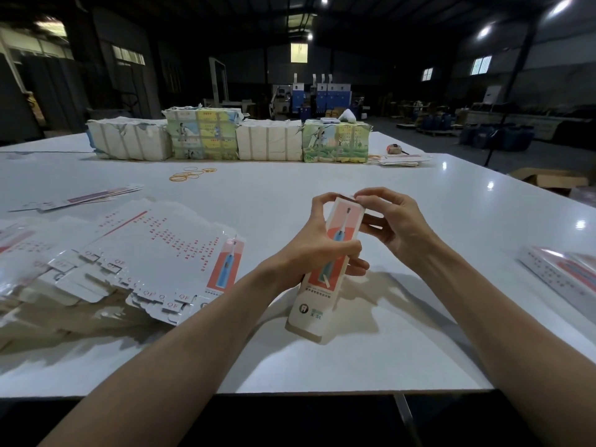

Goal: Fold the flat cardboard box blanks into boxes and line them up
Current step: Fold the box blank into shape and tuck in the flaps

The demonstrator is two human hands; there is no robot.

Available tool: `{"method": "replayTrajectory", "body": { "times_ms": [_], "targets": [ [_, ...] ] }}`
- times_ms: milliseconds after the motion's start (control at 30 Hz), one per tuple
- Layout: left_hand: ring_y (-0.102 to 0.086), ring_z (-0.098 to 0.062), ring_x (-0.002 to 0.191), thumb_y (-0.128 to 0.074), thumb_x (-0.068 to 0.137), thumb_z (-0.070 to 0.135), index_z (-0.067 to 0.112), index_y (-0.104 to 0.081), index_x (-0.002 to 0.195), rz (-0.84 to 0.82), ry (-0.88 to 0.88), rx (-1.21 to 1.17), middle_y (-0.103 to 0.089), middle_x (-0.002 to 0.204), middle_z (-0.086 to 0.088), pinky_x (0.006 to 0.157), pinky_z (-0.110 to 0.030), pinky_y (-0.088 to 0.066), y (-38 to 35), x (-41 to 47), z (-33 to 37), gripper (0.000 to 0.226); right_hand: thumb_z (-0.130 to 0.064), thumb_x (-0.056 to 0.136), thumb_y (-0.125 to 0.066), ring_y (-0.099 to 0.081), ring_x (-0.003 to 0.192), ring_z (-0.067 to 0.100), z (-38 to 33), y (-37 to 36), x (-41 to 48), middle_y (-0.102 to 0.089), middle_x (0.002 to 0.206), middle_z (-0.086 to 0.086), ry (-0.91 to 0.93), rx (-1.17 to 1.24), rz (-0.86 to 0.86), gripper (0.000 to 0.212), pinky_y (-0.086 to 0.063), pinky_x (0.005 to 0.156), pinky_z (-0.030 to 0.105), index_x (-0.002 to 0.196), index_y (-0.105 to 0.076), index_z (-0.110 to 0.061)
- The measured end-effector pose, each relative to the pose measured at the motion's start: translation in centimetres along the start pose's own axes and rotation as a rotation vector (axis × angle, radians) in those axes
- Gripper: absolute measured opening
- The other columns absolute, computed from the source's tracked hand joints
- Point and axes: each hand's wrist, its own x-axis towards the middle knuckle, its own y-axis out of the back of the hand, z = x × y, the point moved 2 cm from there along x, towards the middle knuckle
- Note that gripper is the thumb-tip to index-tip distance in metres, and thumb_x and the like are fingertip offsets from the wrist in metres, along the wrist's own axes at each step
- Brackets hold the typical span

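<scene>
A long, narrow toothbrush box [322, 285], white with a coral panel and a blue toothbrush picture, is held tilted above the white table [290, 195] in the middle of the view. My left hand [317, 243] wraps around its middle, thumb across the front. My right hand [392, 225] grips the far top end, fingertips pinching the end flap. A large fanned pile of flat box blanks [154, 253] lies to the left of the hands. At the right edge lie finished boxes [561, 272].
Four wrapped bundles [225, 137] stand in a row at the table's far side. Loose rubber bands [190, 175] lie in front of them. A few flat blanks [84, 198] lie at far left, more flat blanks [400, 159] and a tape measure [395, 149] at far right.
</scene>
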Motion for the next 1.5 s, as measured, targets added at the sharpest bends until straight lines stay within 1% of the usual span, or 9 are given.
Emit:
{"method": "replayTrajectory", "body": {
  "times_ms": [167, 333, 600, 767, 900, 1133, 1267, 1400, 1500],
  "targets": [
    [-0.079, -0.037, 0.081, -0.082, 0.083, 0.007, 0.059, -0.018, 0.137, -0.022, -0.022, -0.035, -0.055, 0.121, -0.016, 0.068, -0.035, -0.064, 0.0, 0.0, -0.1, 0.099, -0.005, 0.096, -0.068, -0.079, 0.089, 0.024, -0.1, 0.2, 0.0, -0.079, 0.091, 0.007, -0.037, 0.008, -0.032, 0.013, -0.063, 0.070, 0.038, 0.089, -0.078, -0.011],
    [-0.079, -0.034, 0.082, -0.082, 0.083, 0.009, 0.059, -0.021, 0.138, -0.032, -0.037, -0.012, -0.054, 0.121, -0.014, 0.067, -0.033, -0.064, 0.0, 0.1, -0.2, 0.095, -0.003, 0.097, -0.064, -0.077, 0.097, 0.026, -0.3, 0.3, -0.1, -0.079, 0.097, 0.011, -0.036, -0.022, -0.038, 0.018, -0.063, 0.071, 0.039, 0.092, -0.080, -0.009],
    [-0.079, -0.037, 0.085, -0.080, 0.084, 0.007, 0.051, -0.024, 0.138, 0.055, -0.017, -0.150, -0.054, 0.122, -0.020, 0.071, -0.038, -0.065, 0.7, 0.2, -0.2, 0.089, -0.009, 0.102, -0.063, -0.074, 0.109, 0.027, 0.2, -1.0, -0.7, -0.077, 0.113, 0.012, 0.079, -0.065, -0.099, 0.020, -0.063, 0.087, 0.038, 0.120, -0.071, -0.006],
    [-0.079, -0.035, 0.084, -0.079, 0.084, 0.006, 0.053, -0.026, 0.135, 0.082, -0.050, -0.158, -0.055, 0.119, -0.018, 0.069, -0.035, -0.064, 0.5, 0.1, -0.3, 0.087, -0.011, 0.102, -0.065, -0.074, 0.110, 0.025, 0.2, -1.0, -1.0, -0.077, 0.111, 0.008, 0.231, -0.209, -0.082, 0.017, -0.063, 0.088, 0.039, 0.114, -0.070, -0.001],
    [-0.079, -0.034, 0.084, -0.079, 0.085, 0.005, 0.047, -0.024, 0.137, 0.062, -0.042, -0.181, -0.057, 0.118, -0.019, 0.069, -0.035, -0.064, 0.2, 0.2, -0.6, 0.086, -0.011, 0.103, -0.063, -0.075, 0.106, 0.024, 0.4, -0.7, -0.9, -0.079, 0.106, 0.003, 0.261, -0.294, -0.089, 0.015, -0.064, 0.085, 0.037, 0.108, -0.070, 0.001],
    [-0.078, -0.031, 0.082, -0.080, 0.083, 0.006, 0.042, -0.025, 0.139, 0.089, -0.025, -0.255, -0.060, 0.116, -0.023, 0.071, -0.038, -0.064, 0.2, 0.1, -0.6, 0.087, -0.012, 0.104, -0.062, -0.076, 0.103, 0.021, 1.3, -1.1, -0.7, -0.079, 0.106, 0.004, 0.302, -0.314, -0.055, 0.016, -0.062, 0.085, 0.030, 0.112, -0.072, -0.002],
    [-0.075, -0.028, 0.073, -0.073, 0.083, 0.028, 0.035, -0.031, 0.141, 0.107, 0.019, -0.385, -0.066, 0.104, -0.019, 0.066, -0.038, -0.062, 0.3, 0.1, -0.4, 0.072, -0.019, 0.105, -0.062, -0.070, 0.102, 0.009, 1.4, -1.2, -0.8, -0.074, 0.107, -0.008, 0.420, -0.553, 0.027, 0.016, -0.058, 0.084, 0.022, 0.118, -0.070, -0.016],
    [-0.072, -0.034, 0.080, -0.057, 0.105, 0.040, 0.030, -0.035, 0.145, 0.149, 0.035, -0.397, -0.066, 0.102, -0.021, 0.084, -0.053, -0.063, 0.2, -0.1, -0.4, 0.047, -0.021, 0.103, -0.065, -0.064, 0.095, 0.015, 1.8, -1.3, -0.7, -0.065, 0.106, 0.000, 0.440, -0.701, 0.098, 0.016, -0.057, 0.083, 0.027, 0.117, -0.061, -0.017],
    [-0.069, -0.032, 0.082, -0.050, 0.108, 0.040, 0.019, -0.032, 0.149, 0.222, 0.026, -0.475, -0.062, 0.107, -0.021, 0.100, -0.062, -0.055, -0.1, -0.1, -0.1, 0.049, -0.025, 0.106, -0.059, -0.068, 0.093, 0.018, 1.1, -1.8, -0.8, -0.071, 0.110, 0.005, 0.402, -0.915, 0.009, 0.021, -0.060, 0.089, 0.040, 0.120, -0.069, -0.012]
  ]
}}
